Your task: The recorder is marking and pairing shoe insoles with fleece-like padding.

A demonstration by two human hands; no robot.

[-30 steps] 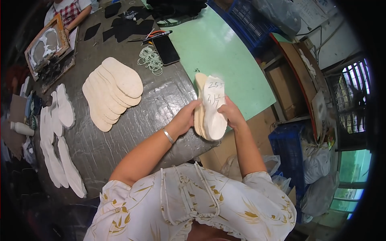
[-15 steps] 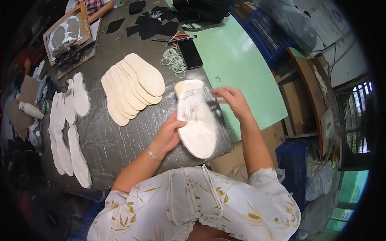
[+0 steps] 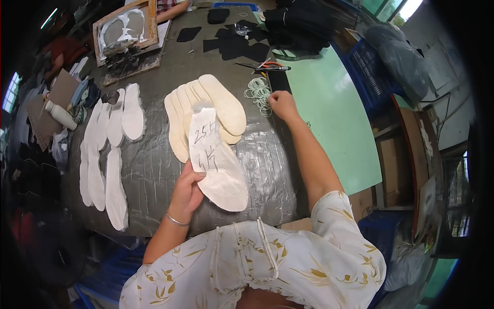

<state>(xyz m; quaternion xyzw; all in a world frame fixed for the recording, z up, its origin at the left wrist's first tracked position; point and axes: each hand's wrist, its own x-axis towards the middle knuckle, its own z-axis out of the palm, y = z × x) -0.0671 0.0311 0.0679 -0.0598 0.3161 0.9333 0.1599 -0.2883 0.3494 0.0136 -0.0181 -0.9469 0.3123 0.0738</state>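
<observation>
My left hand (image 3: 186,191) is closed on the edge of a white insole (image 3: 226,177), thumb on top. Dark handwriting marks its upper half, and it is held slantwise over the near part of a fan of cream insoles (image 3: 223,103). Out ahead, my right hand (image 3: 282,105) has its fingers curled together at the edge of a heap of pale green rubber bands (image 3: 256,91). Whatever those fingertips may hold is hidden. Just beyond that hand lies a black phone (image 3: 279,81), its near end covered by the hand.
More white insoles (image 3: 117,190) lie in overlapping rows at left. Pens and an orange-handled tool (image 3: 267,65) rest above the phone. Black cut pieces (image 3: 239,46) lie farther off, beside a wooden-framed screen (image 3: 153,23) and another person's arm (image 3: 174,11). A green board (image 3: 329,113) covers the right side.
My left hand has carried the white insole leftward, over the cream ones. My right hand has left the insole's side and reached forward to the rubber bands, its fingers now curled. The view has shifted.
</observation>
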